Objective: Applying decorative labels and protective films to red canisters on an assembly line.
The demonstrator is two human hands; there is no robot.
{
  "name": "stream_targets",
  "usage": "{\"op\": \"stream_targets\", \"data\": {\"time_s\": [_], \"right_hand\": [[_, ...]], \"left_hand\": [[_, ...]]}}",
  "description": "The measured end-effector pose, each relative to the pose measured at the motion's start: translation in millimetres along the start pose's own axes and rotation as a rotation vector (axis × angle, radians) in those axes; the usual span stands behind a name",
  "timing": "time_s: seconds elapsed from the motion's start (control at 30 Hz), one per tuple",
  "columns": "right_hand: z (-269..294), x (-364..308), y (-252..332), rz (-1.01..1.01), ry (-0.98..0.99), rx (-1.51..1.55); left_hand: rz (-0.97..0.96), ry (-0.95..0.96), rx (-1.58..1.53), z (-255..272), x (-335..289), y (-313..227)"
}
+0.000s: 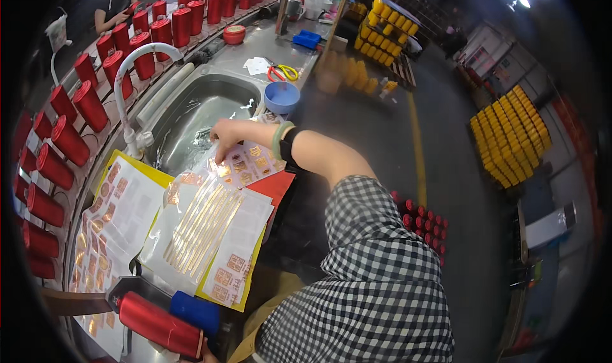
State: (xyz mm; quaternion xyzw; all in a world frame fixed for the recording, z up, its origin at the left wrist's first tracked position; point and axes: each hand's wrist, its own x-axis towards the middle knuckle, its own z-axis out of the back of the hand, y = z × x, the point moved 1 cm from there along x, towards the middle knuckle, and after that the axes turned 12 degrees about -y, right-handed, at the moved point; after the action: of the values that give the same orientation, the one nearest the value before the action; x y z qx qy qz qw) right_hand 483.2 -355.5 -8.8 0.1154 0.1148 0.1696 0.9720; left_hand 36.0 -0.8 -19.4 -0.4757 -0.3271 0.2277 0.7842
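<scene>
My right hand [224, 136] reaches across to the near edge of the sink, a green bangle and a black band on its wrist. Its fingers are bent down and drawn together over a clear sheet of gold decals [252, 166]; whatever they pinch is hidden. At the bottom edge lies a glossy red bottle [159, 325] on its side, and a sliver of my left hand [209, 353] grips its end. Gold strip decals [204, 226] on a clear sheet lie between the hands. More decal sheets [102, 235] spread to the left.
A metal sink [210, 98] holds water under a white curved tap [131, 69]. Red bottles [67, 140] line a curved conveyor. Beyond the sink sit a blue bowl [282, 96] and scissors [282, 73]. A blue block [191, 311] lies beside the held bottle. Another person [116, 9] works across the conveyor.
</scene>
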Motion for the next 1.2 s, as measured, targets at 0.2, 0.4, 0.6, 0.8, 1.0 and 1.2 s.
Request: {"op": "stream_targets", "data": {"time_s": [0.2,0.4,0.6,0.8,1.0,1.2], "right_hand": [[9.4,38.6,-15.4,-0.128,0.223,-0.09],[13.8,64.8,-81.9,-0.136,0.229,-0.145],[4.4,68.7,-32.5,-0.226,-0.179,-0.061],[13.9,85.4,-23.5,-0.093,-0.345,0.284],[-16.9,85.7,20.2,-0.062,-0.058,-0.214],[5.9,109.8,30.3,-0.16,-0.265,-0.344]], "left_hand": [[0.003,-0.016,0.026,-1.7,-0.8,-9.9],[-0.004,0.013,-0.016,-13.9,4.5,-16.0],[0.254,-0.074,-0.264,16.0,-1.3,2.7],[0.197,-0.054,-0.12,10.3,5.2,-19.7],[0.04,-0.015,0.121,22.6,3.1,-19.3],[-0.106,0.039,0.255,20.7,15.3,-32.8]]}}
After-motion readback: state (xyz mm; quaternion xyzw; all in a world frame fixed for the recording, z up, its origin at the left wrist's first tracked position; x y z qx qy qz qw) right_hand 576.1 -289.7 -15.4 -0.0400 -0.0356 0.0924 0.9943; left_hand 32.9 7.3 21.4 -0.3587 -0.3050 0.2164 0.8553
